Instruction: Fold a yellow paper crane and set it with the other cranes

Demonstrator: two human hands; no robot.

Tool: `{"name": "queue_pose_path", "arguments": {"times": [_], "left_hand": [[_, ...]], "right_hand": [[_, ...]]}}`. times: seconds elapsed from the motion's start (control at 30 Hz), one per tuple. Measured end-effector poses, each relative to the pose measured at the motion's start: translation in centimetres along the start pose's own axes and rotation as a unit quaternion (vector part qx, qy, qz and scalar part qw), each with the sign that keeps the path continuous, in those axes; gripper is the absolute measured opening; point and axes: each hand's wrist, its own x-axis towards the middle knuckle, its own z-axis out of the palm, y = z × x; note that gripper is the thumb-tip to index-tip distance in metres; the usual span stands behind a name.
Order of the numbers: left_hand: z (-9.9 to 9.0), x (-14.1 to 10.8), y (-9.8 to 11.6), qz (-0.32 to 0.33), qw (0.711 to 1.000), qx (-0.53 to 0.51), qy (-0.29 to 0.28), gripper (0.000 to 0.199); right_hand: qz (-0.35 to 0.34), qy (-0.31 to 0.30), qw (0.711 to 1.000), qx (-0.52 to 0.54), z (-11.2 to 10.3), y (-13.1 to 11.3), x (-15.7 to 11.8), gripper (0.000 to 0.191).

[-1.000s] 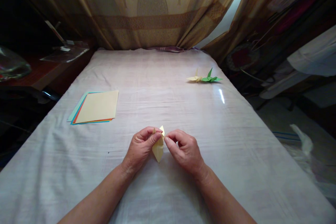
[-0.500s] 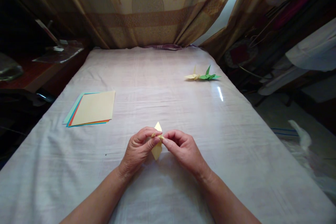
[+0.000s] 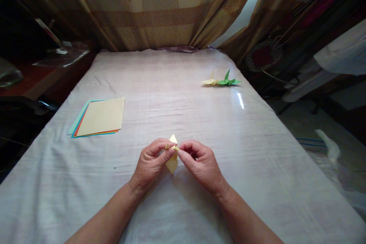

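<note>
Head view, entries listed left to right. Clear plastic packet (image 3: 63, 59): crumpled, on a dark reddish-brown wooden surface (image 3: 31, 87) at far left. Stack of square paper sheets (image 3: 100, 116): flat, slightly fanned; cream on top, with orange, blue and pale-green edges showing; set on a white, faintly checked cloth (image 3: 148, 103).

Left hand (image 3: 151, 162): bare; thumb and forefinger pressed together on the left side of the folded pale-yellow paper piece (image 3: 172, 166). Piece: located between the two hands, at the near middle of the cloth; directly right of the left fingertips and left of the right ones. Long axis runs near to far, crossing the line between the hands. Both hands touch it; the left appears to cover more. Appearance: slender, pointed at far and near ends, matt, crisply creased; a small narrow fold lies between the two pinches, a small tip shows by the left forefinger; middle partly hidden by fingers.

Right hand (image 3: 201, 164): bare; thumb and forefinger clamped on the small fold at the piece's right side; remaining fingers curled.

Cream folded-paper bird (image 3: 211, 82) and green folded-paper bird (image 3: 228, 82): side by side, well beyond the right hand, each with one upright point.
</note>
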Motion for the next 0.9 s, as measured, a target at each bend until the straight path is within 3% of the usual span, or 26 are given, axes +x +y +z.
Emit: {"name": "queue_pose_path", "arguments": {"times": [0.27, 0.53, 0.9], "left_hand": [[0.3, -0.2, 0.1, -0.013, 0.999, -0.029, 0.010, 0.018], [1.6, -0.6, 0.3, -0.107, 0.989, -0.098, 0.031, 0.034], [1.8, -0.7, 0.1, -0.111, 0.988, -0.103, 0.023, 0.036]], "right_hand": [[-0.024, 0.004, 0.999, -0.025, 0.1, -0.1, 0.1, 0.013], [-0.088, 0.034, 0.992, -0.083, 0.6, 0.1, 0.0, 0.011], [-0.131, 0.040, 0.985, -0.106, 0.5, 0.1, 0.1, 0.010]]}}
